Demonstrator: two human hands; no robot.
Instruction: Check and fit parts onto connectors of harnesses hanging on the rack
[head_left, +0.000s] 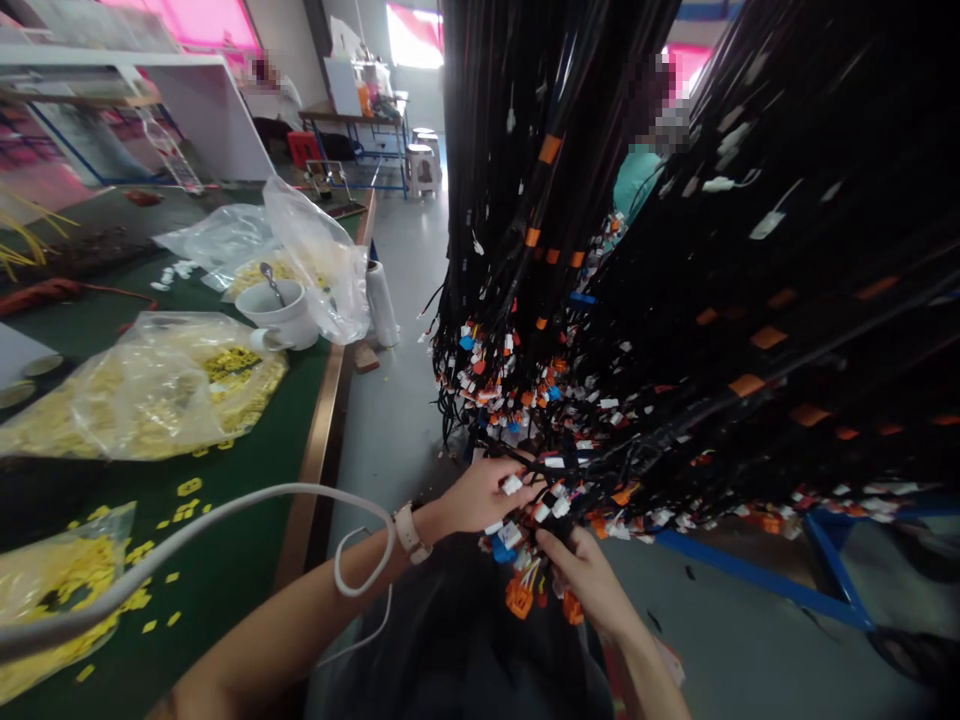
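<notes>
Black wire harnesses point(525, 200) hang in thick bundles, with white, orange and blue connectors at their lower ends. My left hand point(491, 492), with a pale watch point(412, 533) on the wrist, has its fingers closed around cables beside a white connector. Just right of it and lower, my right hand point(585, 573) is closed on the same cluster from below, its thumb on top. Orange connectors point(519, 596) and a blue connector point(505, 542) dangle between the hands. Some fingertips of both hands are hidden among the wires.
At the left, a green-topped table point(285, 440) bears a bag of yellow parts point(161, 385), a white cup point(281, 312) and loose yellow pieces. A white cable point(262, 492) crosses in front. A blue frame point(757, 575) stands at the right. A person point(636, 180) is behind the harnesses.
</notes>
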